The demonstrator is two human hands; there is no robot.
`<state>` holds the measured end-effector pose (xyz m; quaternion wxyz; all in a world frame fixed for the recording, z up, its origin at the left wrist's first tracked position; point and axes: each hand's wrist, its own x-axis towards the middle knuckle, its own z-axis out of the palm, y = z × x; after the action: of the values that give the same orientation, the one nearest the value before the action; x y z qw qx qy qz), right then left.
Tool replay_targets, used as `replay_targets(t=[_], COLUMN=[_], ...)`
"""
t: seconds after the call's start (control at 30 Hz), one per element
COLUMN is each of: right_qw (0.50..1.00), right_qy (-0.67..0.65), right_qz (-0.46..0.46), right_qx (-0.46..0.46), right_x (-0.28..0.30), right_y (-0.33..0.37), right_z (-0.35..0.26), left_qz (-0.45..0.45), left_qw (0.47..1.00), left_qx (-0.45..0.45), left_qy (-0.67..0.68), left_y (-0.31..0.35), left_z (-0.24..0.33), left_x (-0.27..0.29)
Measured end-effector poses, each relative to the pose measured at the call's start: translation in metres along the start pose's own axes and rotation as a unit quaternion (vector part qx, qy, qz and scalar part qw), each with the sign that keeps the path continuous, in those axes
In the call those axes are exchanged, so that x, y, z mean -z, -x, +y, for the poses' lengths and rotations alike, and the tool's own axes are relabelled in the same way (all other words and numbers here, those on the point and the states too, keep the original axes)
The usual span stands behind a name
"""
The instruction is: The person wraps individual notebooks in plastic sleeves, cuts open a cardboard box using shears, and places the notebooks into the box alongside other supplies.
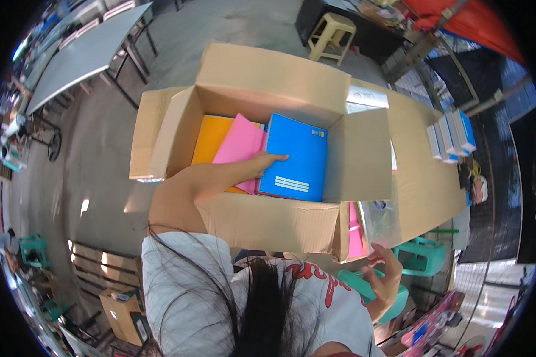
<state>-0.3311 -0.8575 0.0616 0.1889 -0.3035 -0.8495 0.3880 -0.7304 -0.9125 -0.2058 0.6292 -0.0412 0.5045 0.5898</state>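
Observation:
An open cardboard box stands in front of me with its flaps spread. Inside lie a blue spiral notebook, a pink notebook and an orange-yellow notebook. My left hand reaches into the box and grips the blue notebook by its spiral edge. Its thumb lies on the cover, while the other fingers are hidden beneath. Outside the box at lower right, my right hand has its fingers apart and slightly bent. Its fingertips are close to a clear plastic sheet or bag; whether they touch it I cannot tell.
A brown tabletop extends right of the box, bearing a stack of blue-and-white packs. More pink items show in a carton below the right flap. Green stools stand nearby; a beige stool and grey table are farther off.

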Motion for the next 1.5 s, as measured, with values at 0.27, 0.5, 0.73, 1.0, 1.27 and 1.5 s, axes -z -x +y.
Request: replay_targets(t=[0.27,0.5,0.73,1.0,1.27,1.5], right_qw=[0.994,0.836,0.707,0.789,0.819,0.873], right_qy=[-0.080,-0.543,-0.681,-0.585,-0.536,-0.472], right_qz=[-0.038,-0.078,-0.188,-0.043,0.107,0.028], right_qx=[0.059,-0.017,-0.007,-0.183,-0.177,-0.124], right_x=[0.006,0.023,0.182,0.353,0.494,0.659], right_y=[-0.007,-0.076,-0.051,0.088,0.042,-0.127], right_z=[0.032,0.120,0.181,0.393,0.497,0.571], left_qz=[0.056,-0.078,-0.074,-0.128,-0.240,-0.294], left_qw=[0.989,0.938,0.953,0.982,0.950,0.949], left_qx=[-0.123,-0.336,-0.286,-0.035,-0.010,-0.111], left_qy=[-0.066,-0.029,-0.065,-0.134,-0.201,-0.036], left_y=[0.168,0.265,0.227,0.058,-0.080,-0.179], left_z=[0.062,0.048,-0.093,-0.245,-0.252,-0.158], left_x=[-0.083,-0.194,-0.347,-0.574,-0.744,-0.890])
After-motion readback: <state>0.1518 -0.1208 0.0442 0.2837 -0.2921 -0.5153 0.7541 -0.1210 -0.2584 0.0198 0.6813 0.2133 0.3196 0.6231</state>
